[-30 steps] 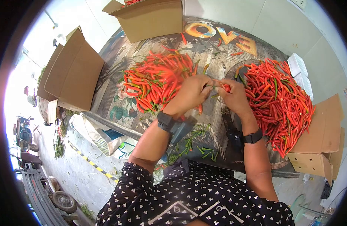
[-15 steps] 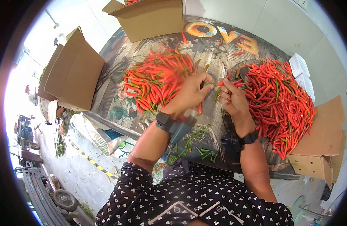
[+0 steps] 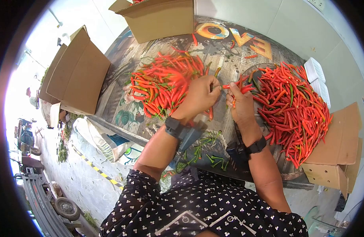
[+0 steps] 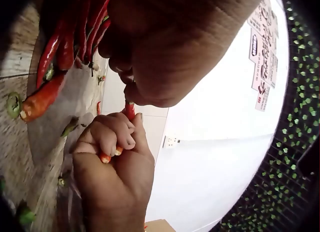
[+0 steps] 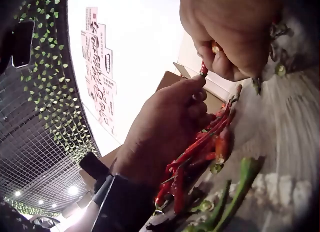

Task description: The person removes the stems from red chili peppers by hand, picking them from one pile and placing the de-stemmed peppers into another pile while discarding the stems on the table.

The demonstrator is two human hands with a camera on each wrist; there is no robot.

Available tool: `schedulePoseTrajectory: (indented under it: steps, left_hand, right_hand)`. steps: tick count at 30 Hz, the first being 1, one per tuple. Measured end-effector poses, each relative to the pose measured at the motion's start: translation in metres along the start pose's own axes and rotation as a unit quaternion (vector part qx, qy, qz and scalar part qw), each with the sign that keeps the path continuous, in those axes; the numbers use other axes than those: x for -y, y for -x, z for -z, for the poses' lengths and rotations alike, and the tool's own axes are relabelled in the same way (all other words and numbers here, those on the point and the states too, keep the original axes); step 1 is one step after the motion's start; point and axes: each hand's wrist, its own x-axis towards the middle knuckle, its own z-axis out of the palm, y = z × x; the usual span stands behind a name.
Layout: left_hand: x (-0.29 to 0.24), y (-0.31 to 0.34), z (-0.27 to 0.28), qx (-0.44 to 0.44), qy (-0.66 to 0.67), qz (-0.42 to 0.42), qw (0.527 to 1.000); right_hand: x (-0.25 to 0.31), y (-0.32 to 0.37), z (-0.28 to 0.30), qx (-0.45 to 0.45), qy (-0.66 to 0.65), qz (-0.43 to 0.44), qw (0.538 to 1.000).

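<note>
Between the two hands runs a red chili pepper. My left hand pinches its stem end with thumb and forefinger. My right hand grips the pepper's body along with several other red chilies that stick out past its fingers. Seen by the left wrist camera, orange cut ends poke out of the right hand. A heap of red chilies with green stems lies beside the left hand. To the right of the right hand spreads a larger heap of mostly stemless chilies.
Green stems are scattered on the table near its front edge. Cardboard boxes stand at the back, at the left and at the right. White foam trays sit behind the right heap.
The hands were together one second ago, then parted slightly as the right hand turned its chilies upward. Now the right hand has shifted a little left, and the left pinches a chili's end.
</note>
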Motion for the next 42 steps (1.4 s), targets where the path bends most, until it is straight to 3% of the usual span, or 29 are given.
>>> schedulePoseTrajectory:
  steps: [2,4,5,7,11,13,14,16,19,23,26,28,31,35,39,41,42]
  left_hand:
    - [-0.001,0.000,0.002,-0.011,-0.012,0.008,1.000]
    - [-0.005,0.000,0.005,0.007,-0.059,0.087,0.994]
    - [-0.002,0.000,0.004,0.007,-0.059,0.087,0.994]
    - [0.005,-0.001,0.001,-0.099,-0.048,0.018,0.994]
    - [0.012,-0.009,0.010,-0.135,-0.014,0.046,0.990]
    - [0.015,-0.011,0.010,-0.165,0.051,0.043,0.984]
    - [0.014,-0.011,0.011,-0.166,0.052,0.042,0.984]
    - [0.006,-0.011,0.015,-0.168,0.175,0.065,0.968]
    - [-0.001,-0.011,0.019,-0.176,0.228,0.073,0.955]
    - [-0.002,-0.011,0.022,-0.179,0.253,0.080,0.947]
    - [0.006,-0.011,0.021,-0.181,0.230,0.057,0.954]
    - [0.005,-0.011,0.023,-0.174,0.228,0.063,0.956]
    - [0.003,-0.011,0.024,-0.175,0.263,0.073,0.946]
    - [-0.001,-0.010,0.027,-0.171,0.278,0.072,0.943]
    - [-0.011,-0.007,0.033,-0.154,0.284,0.053,0.945]
    - [-0.021,-0.007,0.038,-0.156,0.281,0.045,0.946]
    - [-0.028,-0.006,0.041,-0.154,0.270,0.051,0.949]
  right_hand:
    - [-0.004,-0.002,0.000,-0.003,0.041,0.027,0.999]
    - [-0.008,-0.004,0.001,0.015,0.126,0.063,0.990]
    - [-0.008,-0.004,0.002,0.015,0.126,0.064,0.990]
    - [-0.003,-0.001,-0.008,-0.059,0.130,-0.001,0.990]
    - [0.014,-0.009,0.010,-0.056,0.129,-0.008,0.990]
    - [0.026,-0.023,0.022,-0.122,0.258,0.059,0.957]
    - [0.030,-0.029,0.024,-0.122,0.259,0.060,0.956]
    - [0.036,-0.039,0.025,-0.069,0.241,0.066,0.966]
    - [0.025,-0.061,0.002,-0.021,0.252,0.030,0.967]
    - [-0.002,-0.084,-0.027,0.061,0.273,0.082,0.957]
    - [-0.004,-0.089,-0.032,0.089,0.252,0.003,0.964]
    - [0.001,-0.090,-0.024,0.018,0.320,0.065,0.945]
    - [0.027,-0.081,0.000,-0.054,0.348,0.042,0.935]
    - [0.037,-0.068,0.036,-0.098,0.300,0.085,0.945]
    - [0.028,-0.033,0.032,-0.031,0.299,0.063,0.952]
    - [0.017,-0.025,0.026,0.101,0.425,0.081,0.896]
    - [0.012,-0.017,0.017,0.119,0.503,0.140,0.845]
